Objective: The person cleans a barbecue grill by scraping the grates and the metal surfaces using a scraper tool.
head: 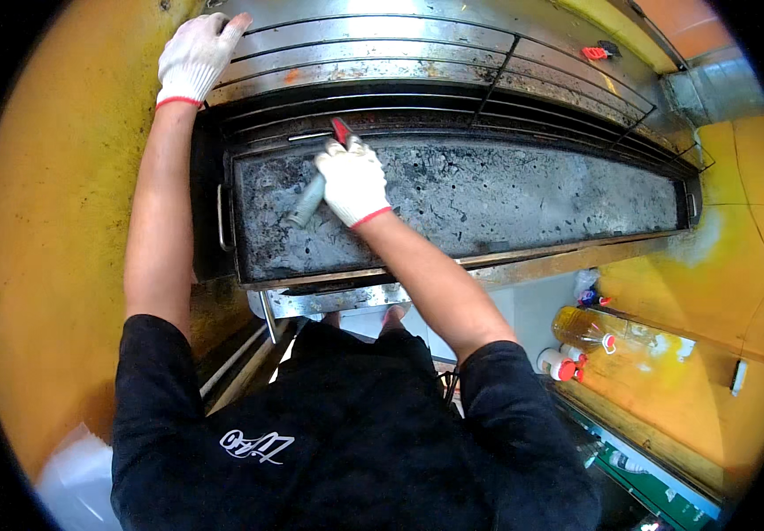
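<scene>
My left hand [197, 53], in a white knit glove with a red cuff, grips the left end of a black wire rack [382, 41] that stands tilted up at the back of a long metal grill trough. My right hand [354, 178], gloved the same way, is closed around a tool with a red part [340, 130] at its far side and a grey, blurred part [309, 200] at its near left; its exact kind cannot be told. Below it lies the trough's ash-grey, blackened floor [475, 192], dotted with small holes and dark flakes.
A loop handle [224, 218] sticks out at the trough's left end. A red and black object [601, 50] lies on the metal behind. Lower right stand a large bottle of yellow liquid [579, 327] and a white jar with a red lid [555, 364]. Yellow walls flank both sides.
</scene>
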`<action>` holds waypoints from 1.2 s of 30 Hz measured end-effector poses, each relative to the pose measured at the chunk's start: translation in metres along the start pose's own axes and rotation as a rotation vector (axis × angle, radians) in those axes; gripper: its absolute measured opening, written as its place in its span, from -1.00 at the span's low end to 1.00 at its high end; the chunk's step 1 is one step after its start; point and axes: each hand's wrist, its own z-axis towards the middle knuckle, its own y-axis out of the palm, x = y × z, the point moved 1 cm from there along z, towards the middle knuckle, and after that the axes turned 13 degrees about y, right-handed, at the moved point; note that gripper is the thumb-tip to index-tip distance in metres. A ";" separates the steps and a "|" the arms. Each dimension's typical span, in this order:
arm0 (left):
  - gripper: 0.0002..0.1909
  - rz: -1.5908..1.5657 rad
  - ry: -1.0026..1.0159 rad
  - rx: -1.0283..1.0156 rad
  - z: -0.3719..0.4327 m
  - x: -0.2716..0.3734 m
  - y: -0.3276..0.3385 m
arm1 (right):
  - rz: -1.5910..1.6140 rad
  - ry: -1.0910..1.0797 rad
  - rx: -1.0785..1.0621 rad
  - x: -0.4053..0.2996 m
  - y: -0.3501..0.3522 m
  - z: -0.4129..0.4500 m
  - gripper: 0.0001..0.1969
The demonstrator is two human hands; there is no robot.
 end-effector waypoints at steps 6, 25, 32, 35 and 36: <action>-0.19 -0.024 0.005 -0.142 0.001 -0.005 0.031 | -0.258 0.269 -0.056 0.027 -0.003 0.005 -0.76; -0.21 -0.061 0.042 -0.008 -0.082 0.049 -0.033 | -0.111 0.401 0.457 0.119 -0.034 0.000 -0.82; -0.29 -0.045 0.171 0.177 -0.130 0.062 -0.040 | -0.264 0.073 0.280 0.052 -0.010 0.004 -0.80; -0.33 -0.075 0.189 0.228 -0.135 0.072 -0.049 | -0.154 0.393 0.448 0.121 -0.044 0.000 -0.81; -0.34 -0.091 0.185 0.238 -0.137 0.073 -0.048 | -0.180 0.354 0.568 0.123 -0.043 0.001 -0.81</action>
